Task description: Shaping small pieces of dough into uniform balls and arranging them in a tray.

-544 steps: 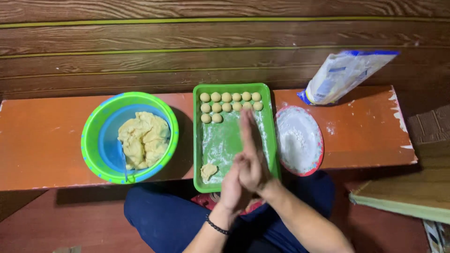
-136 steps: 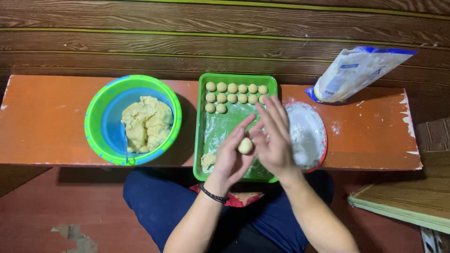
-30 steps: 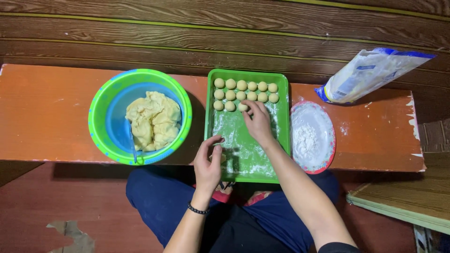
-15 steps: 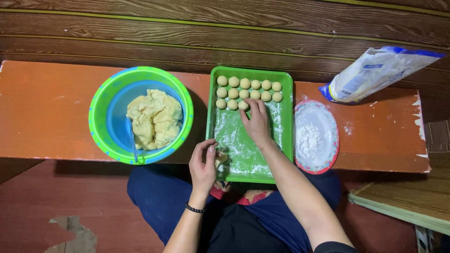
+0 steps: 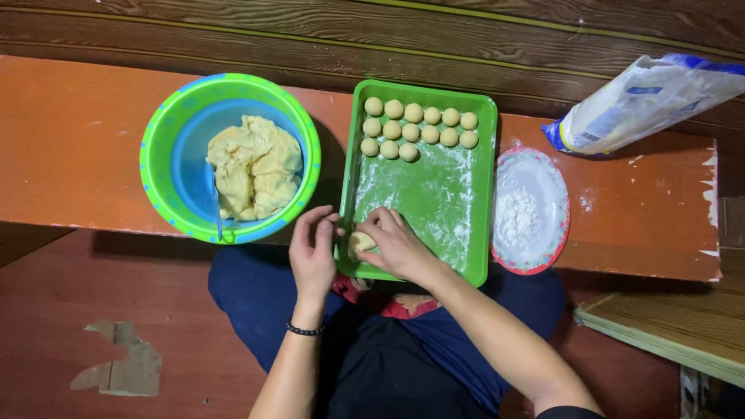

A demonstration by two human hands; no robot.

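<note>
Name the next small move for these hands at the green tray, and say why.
Probably pinch a small piece off the dough lump at the tray's near corner. Both the left hand and right hand are on it, and the third row of dough balls is unfinished.

Orange-painted wooden surface [image 5: 70, 155] running left to right before a dark plank wall [image 5: 233, 31]. On it, at left, a round green plastic bowl with blue inside [image 5: 167, 132] holding a pale yellow dough mass [image 5: 256, 167]. At right, a red-rimmed round plate dusted with white flour [image 5: 531, 209]; beyond that, a white and blue flour bag [image 5: 644, 101] lying tilted. Below, reddish floor [image 5: 93, 310].
</note>
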